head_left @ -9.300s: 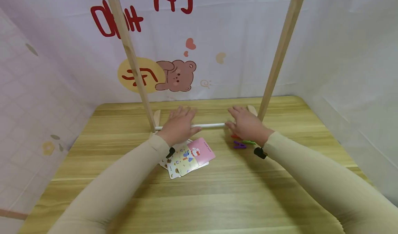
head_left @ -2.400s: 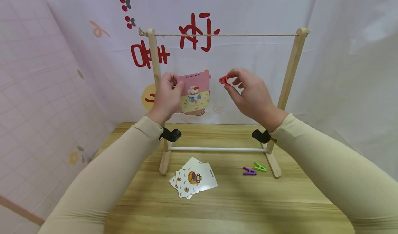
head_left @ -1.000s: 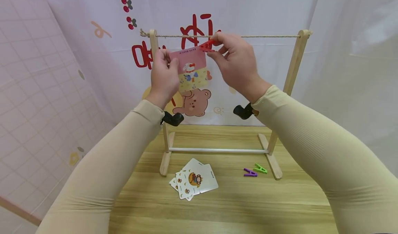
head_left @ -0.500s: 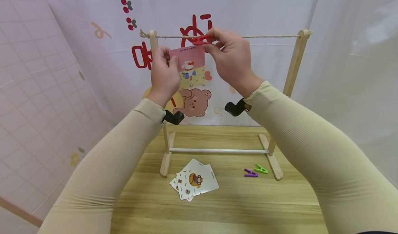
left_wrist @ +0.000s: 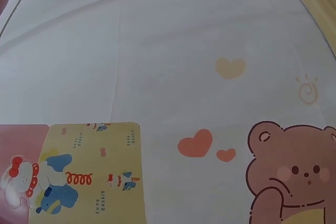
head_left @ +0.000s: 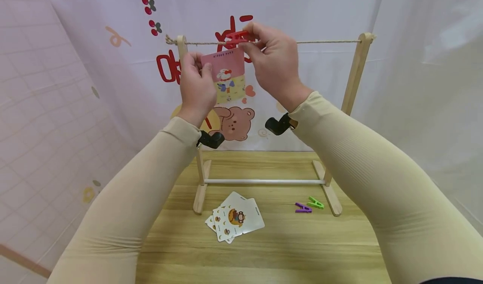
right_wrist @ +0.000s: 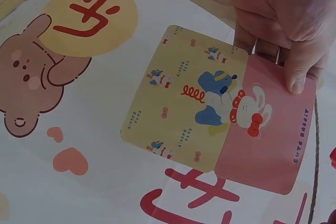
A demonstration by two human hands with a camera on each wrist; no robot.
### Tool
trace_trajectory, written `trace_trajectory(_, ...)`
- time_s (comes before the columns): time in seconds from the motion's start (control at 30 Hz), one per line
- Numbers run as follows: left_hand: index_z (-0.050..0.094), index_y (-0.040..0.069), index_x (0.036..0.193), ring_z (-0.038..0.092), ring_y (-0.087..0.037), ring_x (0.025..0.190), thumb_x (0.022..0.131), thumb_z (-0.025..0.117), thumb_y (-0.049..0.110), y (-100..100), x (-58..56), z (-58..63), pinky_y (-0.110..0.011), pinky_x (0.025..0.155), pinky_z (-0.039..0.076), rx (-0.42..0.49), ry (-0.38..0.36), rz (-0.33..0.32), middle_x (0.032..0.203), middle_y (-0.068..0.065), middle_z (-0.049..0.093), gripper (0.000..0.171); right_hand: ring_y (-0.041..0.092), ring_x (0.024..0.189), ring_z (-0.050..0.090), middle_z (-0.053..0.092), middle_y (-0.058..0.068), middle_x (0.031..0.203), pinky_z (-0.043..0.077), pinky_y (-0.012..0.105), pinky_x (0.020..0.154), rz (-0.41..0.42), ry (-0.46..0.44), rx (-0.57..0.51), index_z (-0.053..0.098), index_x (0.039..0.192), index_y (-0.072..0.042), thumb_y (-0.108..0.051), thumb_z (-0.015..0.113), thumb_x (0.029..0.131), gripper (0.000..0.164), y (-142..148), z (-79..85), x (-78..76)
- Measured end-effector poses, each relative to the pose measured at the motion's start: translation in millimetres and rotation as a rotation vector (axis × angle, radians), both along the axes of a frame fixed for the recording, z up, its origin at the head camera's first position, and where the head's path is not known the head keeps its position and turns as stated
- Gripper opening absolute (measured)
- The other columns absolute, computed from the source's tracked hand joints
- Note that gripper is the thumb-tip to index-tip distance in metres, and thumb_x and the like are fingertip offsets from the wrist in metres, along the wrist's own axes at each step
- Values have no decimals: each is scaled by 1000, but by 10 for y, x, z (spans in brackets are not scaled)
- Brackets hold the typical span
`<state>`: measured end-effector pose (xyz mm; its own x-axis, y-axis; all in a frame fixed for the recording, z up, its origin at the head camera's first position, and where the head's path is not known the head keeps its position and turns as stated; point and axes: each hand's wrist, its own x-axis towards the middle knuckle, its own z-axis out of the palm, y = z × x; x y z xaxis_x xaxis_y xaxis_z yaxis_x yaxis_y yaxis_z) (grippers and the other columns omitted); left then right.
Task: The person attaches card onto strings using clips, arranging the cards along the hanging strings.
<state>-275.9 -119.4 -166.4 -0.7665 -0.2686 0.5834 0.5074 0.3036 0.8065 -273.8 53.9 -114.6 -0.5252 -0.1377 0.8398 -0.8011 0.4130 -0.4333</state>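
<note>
A pink and yellow card [head_left: 226, 74] with a rabbit picture hangs upright from my left hand [head_left: 198, 84], thumb on its front and fingers behind its left edge. The right wrist view shows the card [right_wrist: 220, 108] whole, and the left hand [right_wrist: 294, 30] pinching its pink part. My right hand [head_left: 273, 57] pinches a red clothespin [head_left: 237, 37] between thumb and fingers, over the card's top right corner. The clothespin overlaps the twine line [head_left: 324, 42] in the head view. In the left wrist view only the card's lower part [left_wrist: 94, 177] shows.
The wooden stand's posts [head_left: 356, 74] hold the twine, with a white rod [head_left: 264, 181] low between them. On the table [head_left: 271, 250] lie several white cards [head_left: 241, 217], a purple clothespin [head_left: 303, 208] and a green clothespin [head_left: 315, 202]. A printed cloth [head_left: 309, 95] stands behind.
Both hands have left the stand's base and risen to the twine. The left picked up the pink card, the right the red clothespin. Lately the clothespin rose from the card's corner to the twine.
</note>
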Motion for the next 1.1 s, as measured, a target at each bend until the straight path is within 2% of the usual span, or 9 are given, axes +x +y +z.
trace_trajectory(0.23,42,16,120,56,-11,116,111,51,19,16,-32,16,-28,101,54,37,3,-11,112,2,51,13,9,71,60,78,0,113,51,20,72,-25,-39,-6,78,121,-11,-23,73,100,25,-26,25,-3)
trace_trajectory(0.4,42,16,120,55,-11,115,111,51,19,21,-51,18,-26,100,53,48,7,-14,111,3,50,13,8,73,63,78,-2,114,55,18,76,-35,-80,-7,77,123,-12,-24,73,100,26,-46,44,-9)
trace_trajectory(0.53,42,16,121,55,-10,114,111,51,20,26,-58,23,-26,100,53,63,14,-18,111,4,50,13,9,86,76,79,0,115,58,18,85,-18,-112,-7,77,123,-12,-23,73,100,26,-86,55,-18)
trace_trajectory(0.67,43,16,121,55,-10,112,111,50,21,32,-62,26,-25,98,53,69,20,-16,110,4,50,14,10,98,77,79,0,116,58,18,89,-38,-130,11,78,123,-13,-23,73,100,25,-119,64,-37)
trace_trajectory(0.93,44,14,124,56,-11,112,112,50,20,48,-69,18,-26,97,54,99,40,-20,113,3,52,15,2,107,71,80,-6,118,56,15,85,-129,-122,96,78,122,-18,-28,70,102,24,-151,73,-60)
trace_trajectory(1.1,44,13,125,56,-11,114,112,49,20,51,-77,18,-27,99,54,118,38,-25,117,1,53,16,1,106,68,79,-6,120,48,15,73,-133,-144,109,77,125,-18,-29,69,102,26,-164,68,-65)
